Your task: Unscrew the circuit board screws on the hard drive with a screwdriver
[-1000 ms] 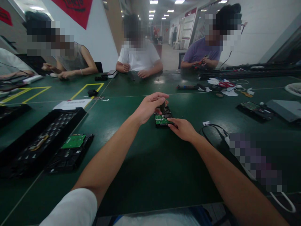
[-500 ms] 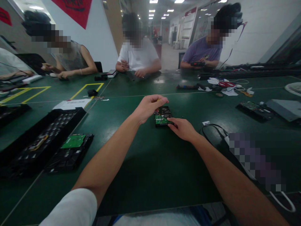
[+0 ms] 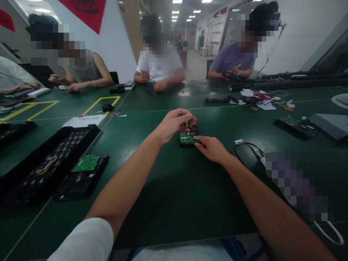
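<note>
A hard drive (image 3: 187, 138) with a green circuit board lies flat on the table in front of me. My left hand (image 3: 176, 124) is closed over its far side, fingers wrapped round a small screwdriver (image 3: 187, 124) with a yellow and dark handle. The screwdriver points down at the drive; its tip is hidden. Thumb and fingers of my right hand (image 3: 210, 148) grip the drive's right near edge. Off to the left, another hard drive (image 3: 84, 177) lies with its green board facing up.
A long black tray (image 3: 54, 159) stands at the left. On the right are a pixelated strip-like object (image 3: 299, 185) with a cable, another drive (image 3: 296, 127) and a grey box (image 3: 330, 125). Several people sit across the green table (image 3: 174, 210). Scraps and red wire (image 3: 262, 96) lie at the back right.
My left hand's fingers have shifted slightly round the screwdriver, and more of its yellow handle shows. My right hand stays on the hard drive.
</note>
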Tool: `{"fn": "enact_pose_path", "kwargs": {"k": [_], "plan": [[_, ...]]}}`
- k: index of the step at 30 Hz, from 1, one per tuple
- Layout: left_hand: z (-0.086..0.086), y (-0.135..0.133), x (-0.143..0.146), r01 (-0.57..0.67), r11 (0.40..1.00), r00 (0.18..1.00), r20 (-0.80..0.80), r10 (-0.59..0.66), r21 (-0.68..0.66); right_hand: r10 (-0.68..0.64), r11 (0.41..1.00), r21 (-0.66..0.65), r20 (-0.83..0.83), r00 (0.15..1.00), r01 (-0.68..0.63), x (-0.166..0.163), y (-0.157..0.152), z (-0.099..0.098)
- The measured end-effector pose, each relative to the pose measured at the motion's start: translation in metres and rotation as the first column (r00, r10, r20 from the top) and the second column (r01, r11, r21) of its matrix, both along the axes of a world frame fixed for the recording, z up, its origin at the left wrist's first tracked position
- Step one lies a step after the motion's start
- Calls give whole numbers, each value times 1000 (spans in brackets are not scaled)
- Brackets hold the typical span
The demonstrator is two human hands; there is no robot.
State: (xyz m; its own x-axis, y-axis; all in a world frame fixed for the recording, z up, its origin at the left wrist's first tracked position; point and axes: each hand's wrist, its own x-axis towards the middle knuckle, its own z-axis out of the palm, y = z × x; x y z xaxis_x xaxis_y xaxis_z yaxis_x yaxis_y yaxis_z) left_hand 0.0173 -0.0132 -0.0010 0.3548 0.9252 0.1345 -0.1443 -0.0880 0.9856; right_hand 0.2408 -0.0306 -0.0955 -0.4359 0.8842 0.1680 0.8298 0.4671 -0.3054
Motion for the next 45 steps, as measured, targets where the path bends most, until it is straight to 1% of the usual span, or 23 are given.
{"fn": "enact_pose_path", "kwargs": {"k": [5, 11, 14, 16, 19, 23, 26, 29, 33, 35, 38, 43, 45], "plan": [[2, 0, 0, -20, 998, 999, -37, 22, 55, -10, 1000, 1, -3, 1000, 10, -1, -1, 1], [-1, 3, -1, -17, 1000, 997, 77, 18, -17, -14, 1000, 3, 14, 1000, 14, -1, -2, 1], [-2, 4, -1, -12, 1000, 992, 128, 15, -24, -6, 1000, 13, 8, 1000, 5, -1, -1, 1], [-3, 6, -1, -33, 999, 990, 138, 36, -26, -4, 1000, 15, 9, 1000, 4, 0, -1, 0], [-4, 7, -3, -85, 996, 991, 106, 84, -1, 0, 1000, 16, 12, 1000, -1, 0, 0, 0], [-4, 7, -5, -125, 991, 992, -5, 126, 57, -5, 1000, 18, 4, 1000, 5, 0, -1, 0], [-3, 6, -4, -91, 993, 994, -46, 95, 78, -16, 1000, 11, -7, 1000, 16, 0, -1, -1], [-2, 4, -4, -47, 997, 998, -41, 50, 64, -15, 1000, 6, -15, 1000, 15, -1, -1, -1], [-3, 2, -3, 64, 998, 997, 44, -63, -22, -20, 1000, -4, -3, 1000, 20, -1, -1, 1], [-3, 2, -2, 99, 993, 992, 85, -94, -59, -19, 1000, -10, 6, 1000, 19, -1, -2, 2], [-3, 1, -1, 76, 994, 992, 102, -68, -76, -18, 1000, -5, 7, 1000, 18, -1, -2, 2], [-1, 4, -2, 5, 1000, 999, 44, -5, 2, -16, 1000, 13, 2, 1000, 16, -2, -1, 1], [-1, 4, -3, -4, 1000, 999, 33, 4, 15, -16, 1000, 13, 3, 1000, 16, -1, -1, 1]]}}
